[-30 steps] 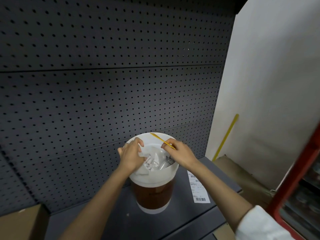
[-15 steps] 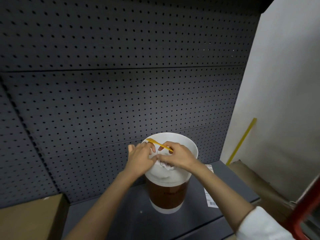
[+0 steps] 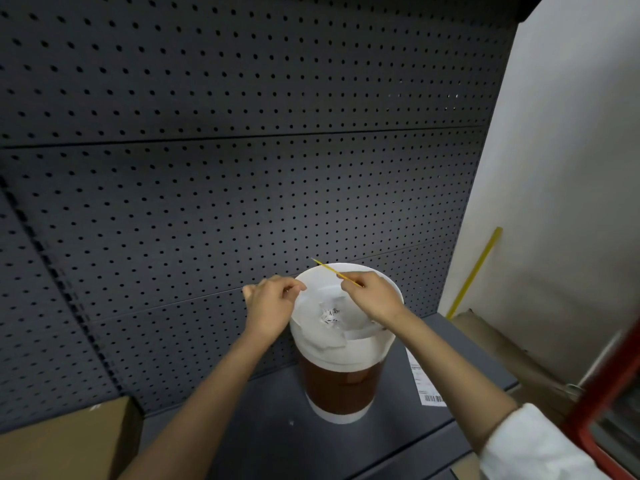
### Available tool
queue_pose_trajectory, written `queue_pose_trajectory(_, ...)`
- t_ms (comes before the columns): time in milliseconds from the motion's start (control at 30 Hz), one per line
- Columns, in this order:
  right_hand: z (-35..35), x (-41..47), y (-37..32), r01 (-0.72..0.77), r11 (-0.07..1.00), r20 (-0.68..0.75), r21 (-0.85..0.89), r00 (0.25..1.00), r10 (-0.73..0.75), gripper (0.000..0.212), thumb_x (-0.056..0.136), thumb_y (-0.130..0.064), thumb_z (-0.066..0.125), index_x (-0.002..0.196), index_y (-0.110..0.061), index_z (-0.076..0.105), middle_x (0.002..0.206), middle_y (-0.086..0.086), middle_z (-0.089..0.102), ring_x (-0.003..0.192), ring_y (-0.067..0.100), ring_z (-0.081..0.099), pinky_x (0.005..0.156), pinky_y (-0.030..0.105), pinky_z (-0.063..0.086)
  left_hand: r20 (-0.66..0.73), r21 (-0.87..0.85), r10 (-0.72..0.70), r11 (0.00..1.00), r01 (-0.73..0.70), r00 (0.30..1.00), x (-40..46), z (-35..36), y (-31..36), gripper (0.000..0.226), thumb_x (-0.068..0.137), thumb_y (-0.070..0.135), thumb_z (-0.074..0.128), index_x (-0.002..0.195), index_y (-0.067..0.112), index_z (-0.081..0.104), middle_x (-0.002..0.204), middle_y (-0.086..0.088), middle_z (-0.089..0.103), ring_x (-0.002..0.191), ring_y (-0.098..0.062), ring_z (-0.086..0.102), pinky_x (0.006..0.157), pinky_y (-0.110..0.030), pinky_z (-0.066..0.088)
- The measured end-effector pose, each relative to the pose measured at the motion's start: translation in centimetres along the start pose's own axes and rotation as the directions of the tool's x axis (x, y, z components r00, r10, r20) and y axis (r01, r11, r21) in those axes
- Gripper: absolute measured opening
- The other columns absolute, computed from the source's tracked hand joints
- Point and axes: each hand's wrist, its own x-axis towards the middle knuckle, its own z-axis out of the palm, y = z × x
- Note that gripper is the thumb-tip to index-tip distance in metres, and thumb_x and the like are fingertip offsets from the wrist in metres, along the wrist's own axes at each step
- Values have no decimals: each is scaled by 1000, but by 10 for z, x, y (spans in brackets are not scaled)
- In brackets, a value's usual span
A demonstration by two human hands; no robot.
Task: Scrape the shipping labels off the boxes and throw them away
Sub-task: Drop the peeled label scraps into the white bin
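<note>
A brown bin point(image 3: 341, 382) with a white liner stands on the dark shelf point(image 3: 263, 434). A crumpled label scrap point(image 3: 329, 315) lies inside it. My right hand point(image 3: 375, 297) hovers over the bin's right rim and pinches a thin yellow scraper point(image 3: 330, 270) that points up and left. At the left rim is my left hand point(image 3: 270, 304), its fingers curled with fingertips together; I see nothing in it. A flat shipping label point(image 3: 425, 384) lies on the shelf right of the bin. A cardboard box point(image 3: 62, 441) shows at the lower left.
A dark pegboard point(image 3: 242, 150) backs the shelf. On the right a white wall carries a yellow strip point(image 3: 476, 271), with brown cardboard point(image 3: 498, 348) below it and a red frame point(image 3: 609, 386) at the edge.
My hands have parted from the middle of the bin to its two rims. The crumpled scrap that was between them now lies in the bin.
</note>
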Motion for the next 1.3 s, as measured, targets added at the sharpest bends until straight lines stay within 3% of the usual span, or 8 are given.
queue_pose_trajectory(100, 12, -4, -26, 81, 996, 19, -22, 997, -81, 30, 89, -39, 43, 107, -31, 65, 60, -7, 52, 67, 18, 53, 62, 33, 39, -20, 104, 64, 993, -61, 998, -2, -8, -12, 17, 91, 31, 51, 93, 32, 68, 94, 7, 67, 94, -17, 55, 71, -27, 11)
queue_pose_trajectory(233, 60, -5, -62, 218, 970, 9, -109, 976, -219, 31, 97, -40, 43, 120, -26, 58, 108, 1, 68, 100, 26, 61, 75, 32, 41, -35, 178, 50, 983, -43, 998, -9, -39, -51, 11, 87, 32, 58, 94, 29, 66, 93, 8, 67, 95, -17, 56, 83, -28, 21)
queue_pose_trajectory(500, 182, -12, -101, 240, 964, 137, -114, 965, -225, 26, 90, -50, 50, 101, -26, 49, 84, -7, 58, 92, 28, 64, 67, 34, 39, -51, 246, -155, 956, 163, 987, -49, -109, -165, 11, 82, 31, 61, 92, 27, 62, 93, 4, 66, 100, -21, 57, 90, -35, 30)
queue_pose_trajectory(700, 284, -38, -69, 171, 958, 272, -232, 956, -105, 26, 91, -47, 52, 103, -25, 56, 108, -1, 57, 98, 21, 61, 72, 32, 43, 80, 232, -290, 936, 266, 953, -99, -114, -243, 11, 82, 31, 64, 92, 27, 63, 96, 3, 68, 96, -20, 60, 89, -36, 38)
queue_pose_trajectory(767, 315, -50, -52, 149, 962, 321, -229, 944, -70, 28, 92, -44, 52, 105, -20, 58, 109, 3, 54, 101, 22, 59, 77, 33, 47, 140, 204, -316, 937, 285, 938, -117, -106, -267, 14, 80, 30, 65, 94, 25, 63, 97, 3, 69, 93, -17, 62, 81, -29, 43)
queue_pose_trajectory(833, 341, -64, -36, 125, 959, 350, -255, 936, -29, 29, 92, -41, 53, 110, -19, 60, 112, 6, 53, 108, 24, 54, 87, 36, 48, 202, 176, -358, 929, 326, 912, -131, -96, -283, 16, 80, 31, 65, 94, 25, 62, 97, 4, 68, 90, -13, 61, 70, -20, 35)
queue_pose_trajectory(1033, 387, -92, -3, 106, 924, 364, -368, 930, 38, 32, 90, -44, 55, 114, -25, 63, 111, 6, 57, 111, 25, 51, 94, 32, 37, 362, 106, -305, 952, 286, 881, -155, -70, -298, 16, 80, 25, 64, 95, 21, 62, 96, -3, 64, 93, -22, 60, 83, -43, 50)
queue_pose_trajectory(1300, 396, -106, 5, 82, 923, 377, -376, 923, 71, 40, 87, -41, 60, 124, -25, 57, 121, 3, 57, 119, 24, 50, 100, 33, 37, 401, 41, -258, 964, 264, 879, -172, -68, -302, 14, 80, 22, 66, 94, 21, 64, 93, -2, 64, 93, -21, 57, 84, -43, 48)
